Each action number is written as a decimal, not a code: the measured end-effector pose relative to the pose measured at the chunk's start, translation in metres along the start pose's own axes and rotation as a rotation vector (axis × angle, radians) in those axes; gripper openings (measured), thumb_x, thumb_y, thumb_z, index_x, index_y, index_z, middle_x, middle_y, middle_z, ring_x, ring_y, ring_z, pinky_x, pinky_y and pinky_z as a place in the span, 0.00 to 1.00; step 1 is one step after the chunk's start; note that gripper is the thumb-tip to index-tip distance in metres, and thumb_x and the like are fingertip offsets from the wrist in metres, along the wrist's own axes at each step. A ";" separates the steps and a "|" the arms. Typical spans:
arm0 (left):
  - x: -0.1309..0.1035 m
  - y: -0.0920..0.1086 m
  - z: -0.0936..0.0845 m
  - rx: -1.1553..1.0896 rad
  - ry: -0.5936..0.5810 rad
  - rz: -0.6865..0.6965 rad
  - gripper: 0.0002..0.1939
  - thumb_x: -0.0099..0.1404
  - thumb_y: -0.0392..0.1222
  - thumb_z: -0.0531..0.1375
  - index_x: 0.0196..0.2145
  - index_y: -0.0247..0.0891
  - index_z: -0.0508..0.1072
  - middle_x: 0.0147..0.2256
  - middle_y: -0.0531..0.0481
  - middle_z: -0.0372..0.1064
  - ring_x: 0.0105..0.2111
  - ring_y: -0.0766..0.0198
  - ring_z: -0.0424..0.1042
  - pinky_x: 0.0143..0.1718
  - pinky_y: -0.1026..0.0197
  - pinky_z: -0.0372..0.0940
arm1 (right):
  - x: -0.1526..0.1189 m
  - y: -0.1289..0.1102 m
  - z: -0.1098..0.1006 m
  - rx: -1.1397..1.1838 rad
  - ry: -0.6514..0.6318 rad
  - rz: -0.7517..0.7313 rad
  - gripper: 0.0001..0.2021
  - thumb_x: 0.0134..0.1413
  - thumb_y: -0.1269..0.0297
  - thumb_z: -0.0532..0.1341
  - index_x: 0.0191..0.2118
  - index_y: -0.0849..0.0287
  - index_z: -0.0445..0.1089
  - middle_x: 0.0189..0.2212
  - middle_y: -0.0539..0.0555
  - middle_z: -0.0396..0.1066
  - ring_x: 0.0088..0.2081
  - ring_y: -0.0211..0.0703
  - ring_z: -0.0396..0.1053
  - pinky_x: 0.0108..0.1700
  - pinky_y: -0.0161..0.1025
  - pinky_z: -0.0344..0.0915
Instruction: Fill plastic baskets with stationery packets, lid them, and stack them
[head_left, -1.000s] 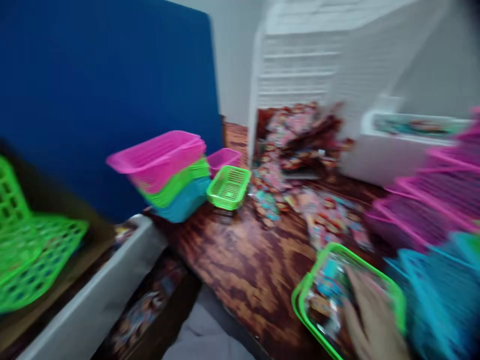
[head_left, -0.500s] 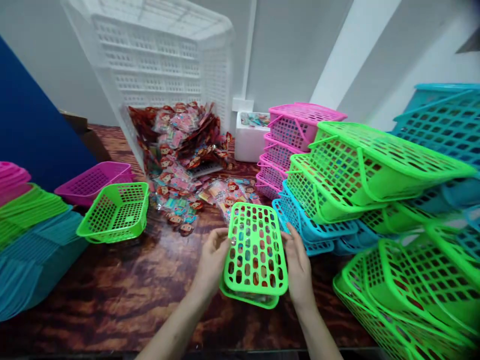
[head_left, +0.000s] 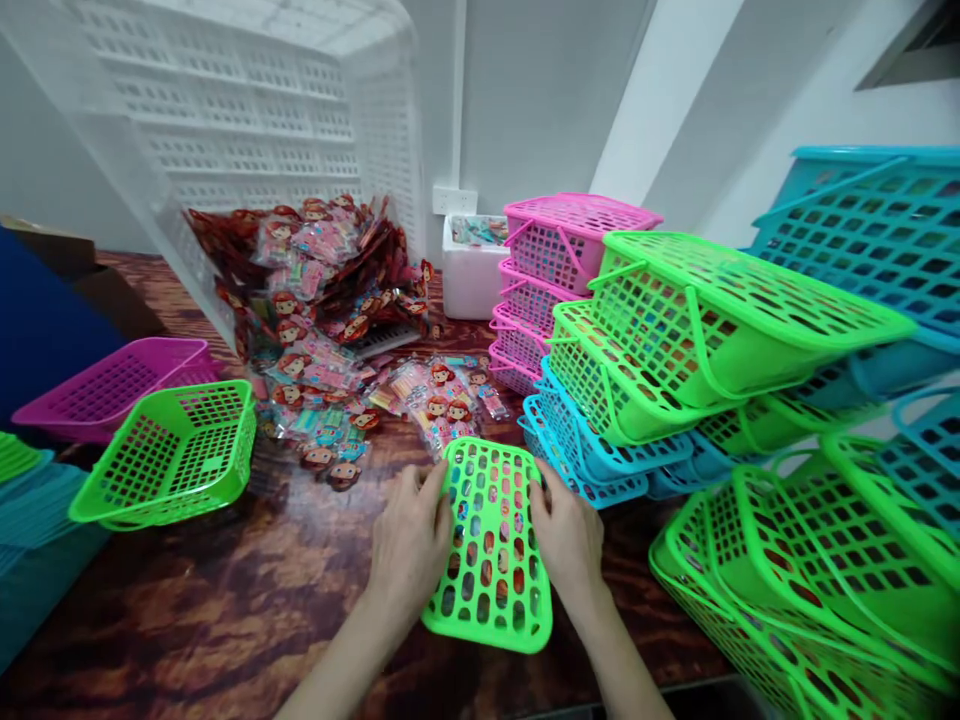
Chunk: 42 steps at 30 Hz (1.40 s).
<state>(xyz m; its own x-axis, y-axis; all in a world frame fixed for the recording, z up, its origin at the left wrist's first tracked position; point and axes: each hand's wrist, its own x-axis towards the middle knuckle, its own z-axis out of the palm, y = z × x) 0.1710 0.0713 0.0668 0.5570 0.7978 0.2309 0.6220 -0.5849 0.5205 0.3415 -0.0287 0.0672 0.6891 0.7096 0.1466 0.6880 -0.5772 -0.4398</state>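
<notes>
Green plastic forms the slotted lid (head_left: 495,545), lying between the person's two hands above the dark-patterned table (head_left: 225,610), with colourful packets showing through its holes. The left hand (head_left: 411,535) is partly closed on its 10 o'clock edge and the right hand (head_left: 568,530) on its 2 o'clock edge, both with bent fingers; how far the hidden fingertips reach beneath cannot be told.

From the lid, loose packets (head_left: 450,400) lie toward 11 and 12 o'clock, and a white crate (head_left: 225,110) stands at 11, more packets heaped at its mouth. A foam box (head_left: 476,283) sits at 12, a stack of pink baskets (head_left: 551,260) at 1, and lidded green baskets (head_left: 735,330) over blue ones at 2. An open green basket (head_left: 176,455) rests at 9, just beside a magenta basket (head_left: 112,390)
</notes>
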 end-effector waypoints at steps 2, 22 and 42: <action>0.004 -0.005 0.008 -0.071 -0.005 0.015 0.23 0.70 0.37 0.47 0.61 0.38 0.65 0.55 0.38 0.63 0.52 0.50 0.69 0.49 0.49 0.68 | 0.004 -0.003 0.000 -0.058 0.019 -0.016 0.21 0.67 0.64 0.50 0.61 0.58 0.67 0.50 0.60 0.75 0.46 0.48 0.74 0.47 0.38 0.65; -0.002 -0.022 0.028 -0.252 -0.090 -0.006 0.30 0.69 0.33 0.45 0.67 0.38 0.54 0.67 0.39 0.52 0.66 0.52 0.55 0.63 0.46 0.56 | 0.031 -0.011 0.014 -0.234 -0.138 -0.043 0.17 0.68 0.70 0.47 0.55 0.58 0.66 0.41 0.57 0.77 0.41 0.45 0.74 0.40 0.37 0.61; 0.042 -0.028 0.032 -0.604 0.051 -0.336 0.07 0.63 0.44 0.56 0.30 0.39 0.69 0.28 0.54 0.65 0.29 0.62 0.65 0.31 0.62 0.57 | 0.037 -0.027 0.014 -0.360 -0.137 -0.103 0.09 0.69 0.70 0.48 0.45 0.60 0.65 0.39 0.57 0.74 0.38 0.46 0.73 0.32 0.39 0.52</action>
<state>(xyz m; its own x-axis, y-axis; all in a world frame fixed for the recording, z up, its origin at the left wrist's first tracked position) 0.1945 0.1162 0.0362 0.3518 0.9360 0.0073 0.3330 -0.1324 0.9336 0.3450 0.0191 0.0723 0.5924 0.8044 0.0438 0.8044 -0.5877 -0.0864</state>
